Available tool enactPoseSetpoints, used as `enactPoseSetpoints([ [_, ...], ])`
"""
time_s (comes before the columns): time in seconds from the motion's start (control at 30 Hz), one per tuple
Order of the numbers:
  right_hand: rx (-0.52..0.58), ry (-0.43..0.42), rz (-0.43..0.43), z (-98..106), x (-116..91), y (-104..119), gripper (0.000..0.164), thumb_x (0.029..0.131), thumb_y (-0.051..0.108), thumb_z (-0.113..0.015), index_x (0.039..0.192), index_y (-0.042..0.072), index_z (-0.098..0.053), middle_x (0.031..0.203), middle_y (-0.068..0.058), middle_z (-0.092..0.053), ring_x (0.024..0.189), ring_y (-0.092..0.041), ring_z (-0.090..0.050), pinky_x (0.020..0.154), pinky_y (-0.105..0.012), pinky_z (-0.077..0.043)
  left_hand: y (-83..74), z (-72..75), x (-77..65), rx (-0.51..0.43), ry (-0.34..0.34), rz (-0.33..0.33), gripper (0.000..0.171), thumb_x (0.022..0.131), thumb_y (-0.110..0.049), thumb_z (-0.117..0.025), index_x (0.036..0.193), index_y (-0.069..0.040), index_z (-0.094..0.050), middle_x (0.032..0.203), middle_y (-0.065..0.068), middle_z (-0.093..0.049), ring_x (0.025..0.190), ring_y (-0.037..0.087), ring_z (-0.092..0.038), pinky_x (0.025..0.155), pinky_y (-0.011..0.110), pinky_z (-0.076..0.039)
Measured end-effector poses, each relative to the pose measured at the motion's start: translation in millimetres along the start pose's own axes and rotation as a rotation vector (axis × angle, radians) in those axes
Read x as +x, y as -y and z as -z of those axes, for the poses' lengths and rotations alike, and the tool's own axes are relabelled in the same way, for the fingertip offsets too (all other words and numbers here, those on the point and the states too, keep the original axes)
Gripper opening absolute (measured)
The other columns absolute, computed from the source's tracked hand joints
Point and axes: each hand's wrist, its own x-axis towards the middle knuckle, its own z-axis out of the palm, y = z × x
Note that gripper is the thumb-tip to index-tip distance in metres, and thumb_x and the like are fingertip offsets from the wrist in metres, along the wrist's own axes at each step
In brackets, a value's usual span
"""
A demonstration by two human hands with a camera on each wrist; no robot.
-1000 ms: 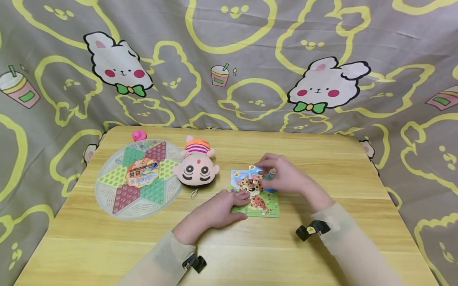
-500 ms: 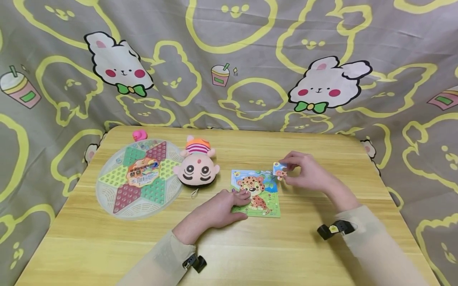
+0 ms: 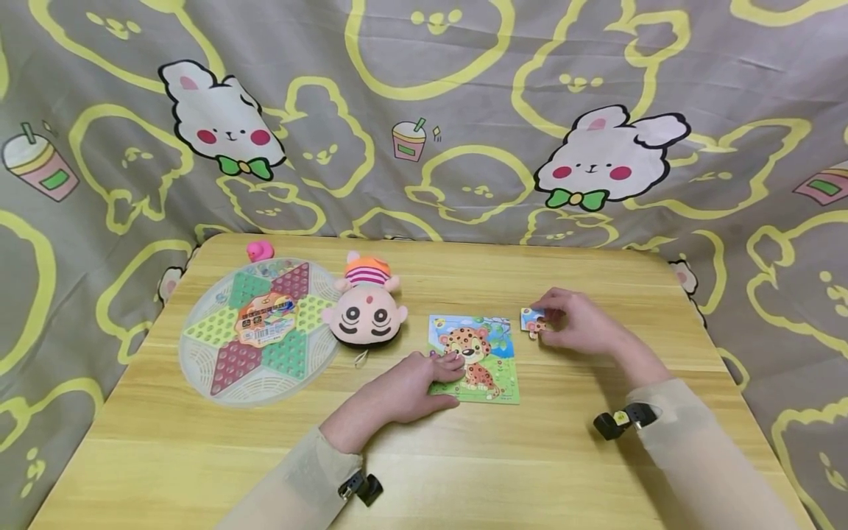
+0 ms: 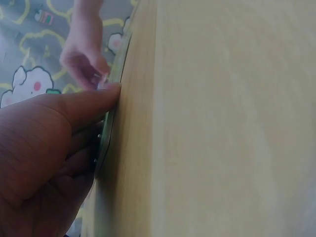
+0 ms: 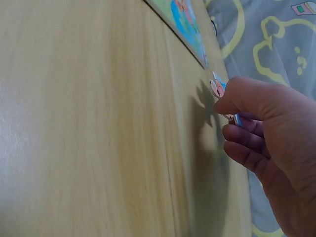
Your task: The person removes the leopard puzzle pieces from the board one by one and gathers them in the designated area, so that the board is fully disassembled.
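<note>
A square jigsaw puzzle board (image 3: 493, 368) with a spotted leopard cub lies flat on the table. My left hand (image 3: 414, 386) rests on its left part, fingers laid over the picture. In the left wrist view, the thumb of the left hand (image 4: 44, 138) lies along the board's edge. To the right of the board, my right hand (image 3: 583, 327) pinches a jigsaw piece (image 3: 532, 322) with blue sky and an orange part of the cub on it. The right wrist view shows this piece (image 5: 217, 87) between thumb and fingers, its shadow on the table.
A plush doll (image 3: 367, 313) lies left of the puzzle. Beyond it are a round Chinese checkers board (image 3: 199, 361) and a pink rubber duck (image 3: 260, 251). A patterned curtain (image 3: 477, 88) hangs behind the wooden table (image 3: 503, 464).
My right hand has moved right, carrying the jigsaw piece from above the leopard's head to beside the board, lower than half a second ago. The left hand has stayed in place.
</note>
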Motion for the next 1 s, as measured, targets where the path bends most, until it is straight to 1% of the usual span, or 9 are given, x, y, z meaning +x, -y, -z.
enactPoseSetpoints([
  [0.2, -0.018, 0.000, -0.014, -5.2, 3.8, -9.4, 0.047, 0.080, 0.006, -0.087, 0.125, -0.002, -0.074, 0.106, -0.003, -0.066, 0.091, -0.017, -0.059, 0.079, -0.036, -0.055, 0.5, -0.6, -0.1, 0.001, 0.004, -0.001, 0.053, 0.101, -0.033, -0.074, 0.148, -0.011, -0.062, 0.160, 0.000, -0.047, 0.150, 0.016, -0.040, 0.126, 0.046, -0.026],
  [0.4, 0.009, 0.001, -0.035, -6.9, 7.4, -12.1, 0.047, 0.081, 0.004, -0.086, 0.125, -0.004, -0.073, 0.106, -0.006, -0.063, 0.089, -0.020, -0.058, 0.076, -0.034, -0.053, 1.1, -0.2, 0.6, 0.008, 0.006, -0.013, 0.053, 0.102, -0.033, -0.074, 0.148, -0.010, -0.062, 0.159, 0.002, -0.047, 0.150, 0.016, -0.040, 0.126, 0.044, -0.026],
  [0.53, 0.019, 0.009, -0.041, -6.6, 9.0, -9.9, 0.048, 0.082, 0.003, -0.085, 0.127, -0.004, -0.072, 0.108, -0.008, -0.060, 0.089, -0.021, -0.056, 0.075, -0.033, -0.052, 0.7, 0.9, 1.1, 0.047, 0.014, -0.026, 0.053, 0.102, -0.034, -0.072, 0.148, -0.010, -0.061, 0.160, 0.002, -0.047, 0.150, 0.017, -0.041, 0.125, 0.043, -0.027],
  [0.6, 0.013, 0.010, -0.041, -6.0, 9.2, -8.3, 0.049, 0.082, 0.004, -0.085, 0.129, -0.004, -0.072, 0.110, -0.009, -0.059, 0.089, -0.021, -0.055, 0.075, -0.032, -0.050, -0.3, 1.8, 1.1, 0.084, 0.020, -0.033, 0.053, 0.103, -0.035, -0.071, 0.148, -0.011, -0.061, 0.161, 0.003, -0.047, 0.150, 0.017, -0.041, 0.125, 0.043, -0.028],
  [0.73, -0.004, 0.000, -0.011, -4.8, 10.1, -2.9, 0.055, 0.081, 0.004, -0.086, 0.133, -0.004, -0.070, 0.114, -0.012, -0.055, 0.089, -0.022, -0.053, 0.073, -0.031, -0.048, -3.4, 3.9, 0.7, 0.148, 0.041, -0.043, 0.054, 0.104, -0.037, -0.068, 0.150, -0.010, -0.059, 0.162, 0.004, -0.045, 0.151, 0.019, -0.040, 0.125, 0.042, -0.028],
  [0.83, 0.004, -0.004, 0.013, -4.0, 11.0, 5.2, 0.059, 0.081, 0.004, -0.086, 0.136, -0.005, -0.068, 0.119, -0.013, -0.053, 0.089, -0.023, -0.054, 0.072, -0.031, -0.049, -5.9, 5.2, 0.3, 0.191, 0.053, -0.055, 0.055, 0.106, -0.037, -0.066, 0.152, -0.009, -0.057, 0.163, 0.005, -0.045, 0.151, 0.020, -0.040, 0.125, 0.042, -0.028],
  [1.0, 0.029, 0.023, 0.055, -5.1, 15.5, 25.3, 0.055, 0.084, 0.004, -0.083, 0.136, -0.004, -0.068, 0.123, -0.013, -0.055, 0.091, -0.025, -0.058, 0.076, -0.036, -0.055, -8.7, 5.9, 0.0, 0.244, 0.047, -0.076, 0.058, 0.106, -0.039, -0.065, 0.155, -0.009, -0.054, 0.163, 0.006, -0.045, 0.151, 0.022, -0.041, 0.124, 0.041, -0.030],
])
